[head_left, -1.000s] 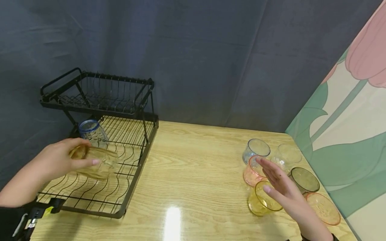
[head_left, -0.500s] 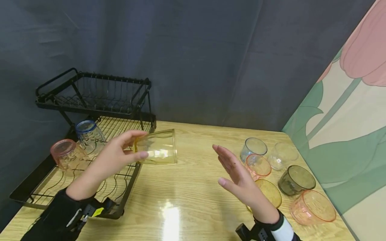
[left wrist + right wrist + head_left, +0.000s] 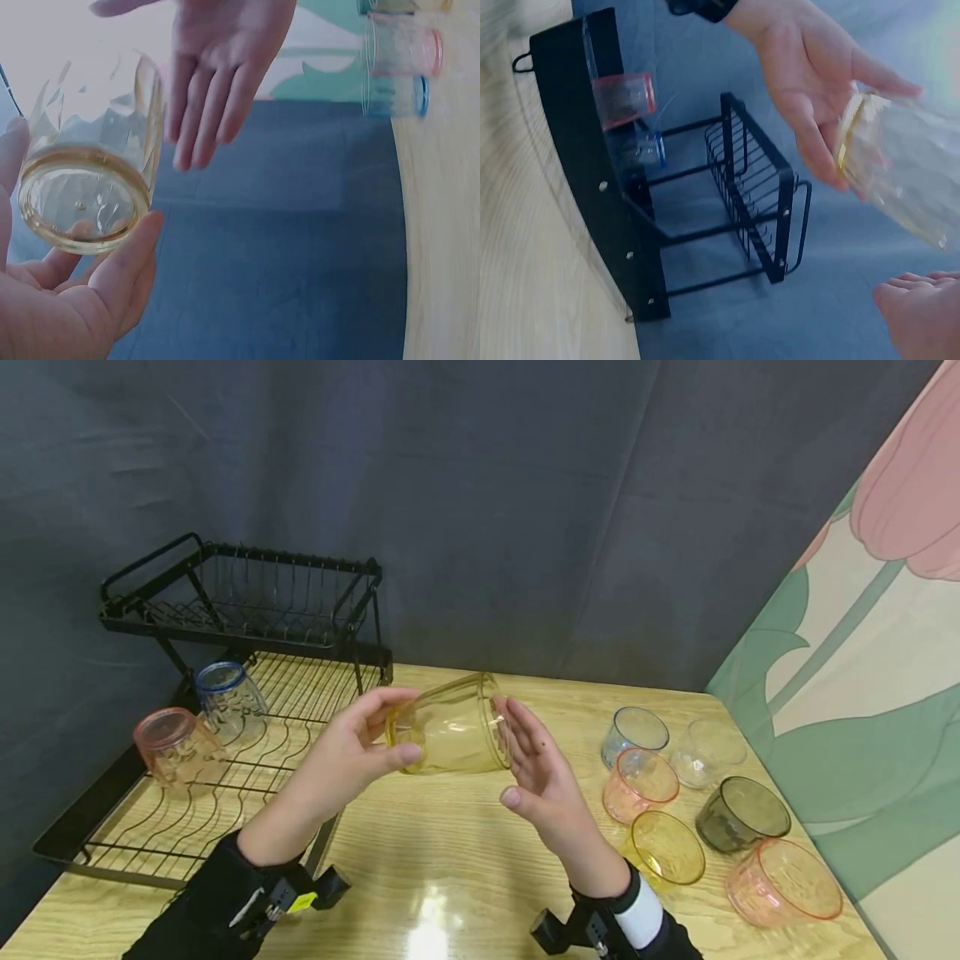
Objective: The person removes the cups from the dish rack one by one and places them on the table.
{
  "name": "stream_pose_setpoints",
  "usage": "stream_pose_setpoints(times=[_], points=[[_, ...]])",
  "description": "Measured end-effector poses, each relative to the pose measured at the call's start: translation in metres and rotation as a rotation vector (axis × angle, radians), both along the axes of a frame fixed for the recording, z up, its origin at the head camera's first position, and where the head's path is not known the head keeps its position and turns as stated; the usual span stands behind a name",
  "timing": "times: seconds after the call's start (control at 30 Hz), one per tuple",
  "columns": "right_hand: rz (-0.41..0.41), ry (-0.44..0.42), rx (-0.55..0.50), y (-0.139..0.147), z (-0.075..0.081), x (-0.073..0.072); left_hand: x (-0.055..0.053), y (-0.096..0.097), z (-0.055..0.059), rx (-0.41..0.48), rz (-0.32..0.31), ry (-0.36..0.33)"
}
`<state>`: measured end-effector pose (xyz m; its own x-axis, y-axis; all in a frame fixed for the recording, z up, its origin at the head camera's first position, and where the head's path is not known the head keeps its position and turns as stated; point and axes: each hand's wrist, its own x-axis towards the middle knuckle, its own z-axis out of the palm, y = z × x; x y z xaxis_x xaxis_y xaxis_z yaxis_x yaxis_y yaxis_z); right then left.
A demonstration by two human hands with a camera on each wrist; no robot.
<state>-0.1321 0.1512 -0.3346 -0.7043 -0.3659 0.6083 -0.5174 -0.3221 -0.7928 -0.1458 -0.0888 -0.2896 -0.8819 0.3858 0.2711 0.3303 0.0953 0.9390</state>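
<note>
My left hand (image 3: 356, 752) grips a yellow drinking glass (image 3: 453, 727) by its base, thumb in front and fingers behind. The glass lies sideways in the air over the table, its mouth toward the right. At that mouth is my right hand (image 3: 543, 777), fingers straight and palm facing the glass, fingertips overlapping the rim in the head view. From the left wrist, the thick round base of the yellow glass (image 3: 86, 199) shows in the left fingers, with the right hand (image 3: 225, 75) beyond it. In the right wrist view the left hand (image 3: 802, 82) holds the base end.
A black two-tier dish rack (image 3: 247, 639) stands at left. On its lower tier, a pink glass (image 3: 180, 747) and a blue-rimmed glass (image 3: 231, 702) sit upside down. Several upright glasses cluster at right, among them a yellow one (image 3: 663, 852) and a dark grey-green one (image 3: 742, 814).
My left hand has carried the yellow glass from over the rack rightward to mid-table. My right hand has moved left from above the right-hand glasses to the glass's mouth.
</note>
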Motion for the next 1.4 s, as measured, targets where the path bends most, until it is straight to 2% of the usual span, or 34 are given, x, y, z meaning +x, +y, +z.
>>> stream_pose_setpoints(times=[0.17,0.33,0.43,0.57,0.8,0.9,1.03,1.1,1.17,1.3,1.4], points=[[-0.045,-0.041,-0.057,-0.011,0.006,0.001,0.002,0.012,-0.002,0.097,-0.036,-0.031],[-0.069,-0.095,-0.165,-0.018,0.012,0.003,0.003,0.024,-0.005,0.165,-0.058,-0.022],[-0.052,-0.083,-0.245,-0.019,0.015,0.003,0.004,0.030,-0.007,0.173,-0.057,-0.012],[-0.031,-0.057,-0.290,-0.018,0.019,0.002,0.004,0.033,-0.008,0.150,-0.055,-0.019],[-0.119,-0.042,-0.197,-0.012,0.023,0.003,0.003,0.037,-0.011,0.200,-0.102,-0.063],[-0.133,-0.041,-0.180,-0.010,0.024,0.003,0.003,0.039,-0.013,0.210,-0.114,-0.083],[-0.129,-0.008,-0.167,-0.007,0.022,0.001,0.002,0.037,-0.018,0.177,-0.119,-0.086],[-0.159,-0.011,-0.145,-0.006,0.023,-0.001,0.000,0.032,-0.021,0.152,-0.102,-0.075],[-0.228,-0.050,-0.108,-0.004,0.024,-0.002,-0.003,0.026,-0.024,0.126,-0.064,-0.060],[-0.398,-0.203,-0.002,0.000,0.028,-0.005,-0.006,0.009,-0.028,0.081,0.014,-0.059],[-0.492,-0.292,0.060,0.002,0.028,-0.012,-0.008,-0.004,-0.028,0.045,0.055,-0.051]])
